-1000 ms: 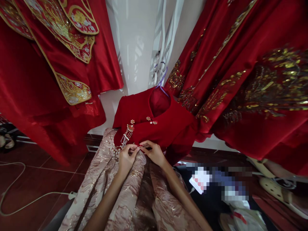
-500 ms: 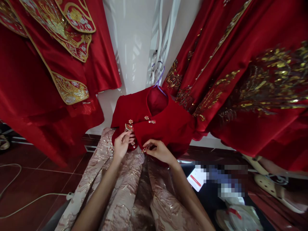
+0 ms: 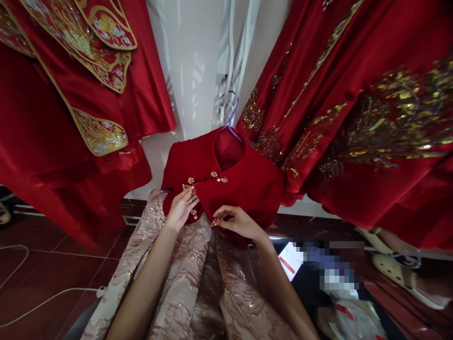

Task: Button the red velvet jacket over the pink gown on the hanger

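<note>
A short red velvet jacket (image 3: 247,186) on a purple hanger (image 3: 231,118) lies over my lap. My left hand (image 3: 182,208) rests on its left front panel, fingers stretched out flat and partly covering a fan-shaped beaded ornament (image 3: 187,187). At the lower corner of the overlapping front panel, my right hand (image 3: 239,221) pinches a small gold beaded button loop (image 3: 213,223) between thumb and fingers. Flower-shaped beaded fasteners (image 3: 218,177) close the jacket near the neck. Another beaded flower (image 3: 193,214) shows just below my left fingers.
Red satin garments with gold embroidery (image 3: 101,130) and sequins (image 3: 399,113) hang on both sides. Pink-gold brocade fabric (image 3: 180,274) covers my lap. A lit phone (image 3: 290,261) and a plastic-wrapped bundle (image 3: 357,318) lie at right; a white cable (image 3: 53,300) crosses the tiled floor.
My left hand has moved slightly up, its fingers now flatter and over the fan ornament. My right hand stays at the loop, which shows a little more. The view has shifted slightly.
</note>
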`<state>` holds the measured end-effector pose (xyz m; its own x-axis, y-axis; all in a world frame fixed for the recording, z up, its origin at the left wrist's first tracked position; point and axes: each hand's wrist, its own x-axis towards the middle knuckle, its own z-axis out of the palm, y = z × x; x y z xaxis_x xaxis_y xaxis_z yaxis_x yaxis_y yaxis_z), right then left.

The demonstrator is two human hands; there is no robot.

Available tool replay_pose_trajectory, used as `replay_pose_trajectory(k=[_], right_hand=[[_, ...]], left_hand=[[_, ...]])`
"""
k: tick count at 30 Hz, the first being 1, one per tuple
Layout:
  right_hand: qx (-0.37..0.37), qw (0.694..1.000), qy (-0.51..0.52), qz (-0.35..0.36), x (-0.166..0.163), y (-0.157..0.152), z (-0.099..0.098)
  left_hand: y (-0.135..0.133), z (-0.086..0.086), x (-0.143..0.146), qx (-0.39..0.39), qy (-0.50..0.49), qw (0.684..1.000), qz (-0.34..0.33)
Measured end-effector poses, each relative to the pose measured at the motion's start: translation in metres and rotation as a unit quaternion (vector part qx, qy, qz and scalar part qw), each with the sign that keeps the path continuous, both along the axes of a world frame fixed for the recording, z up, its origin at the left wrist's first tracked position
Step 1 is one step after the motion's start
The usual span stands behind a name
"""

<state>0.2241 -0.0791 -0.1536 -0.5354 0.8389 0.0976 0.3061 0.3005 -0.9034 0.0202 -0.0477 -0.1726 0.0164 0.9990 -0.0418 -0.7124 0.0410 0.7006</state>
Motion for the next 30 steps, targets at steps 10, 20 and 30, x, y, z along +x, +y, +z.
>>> replay_pose_trajectory(k=[10,20,30], right_hand=[[-0.002,1.000,0.012,-0.005,-0.010,-0.001,-0.003],[0.009,1.000,0.017,-0.006,-0.020,-0.005,-0.002],[-0.068,0.992,-0.056,0.091,0.023,-0.008,0.017]], left_hand=[[-0.002,0.009,0.001,0.007,0.013,0.999,0.035],[0.008,0.005,0.004,0.023,0.118,0.981,0.153],[0.000,0.060,0.011,0.327,0.478,0.812,0.078]])
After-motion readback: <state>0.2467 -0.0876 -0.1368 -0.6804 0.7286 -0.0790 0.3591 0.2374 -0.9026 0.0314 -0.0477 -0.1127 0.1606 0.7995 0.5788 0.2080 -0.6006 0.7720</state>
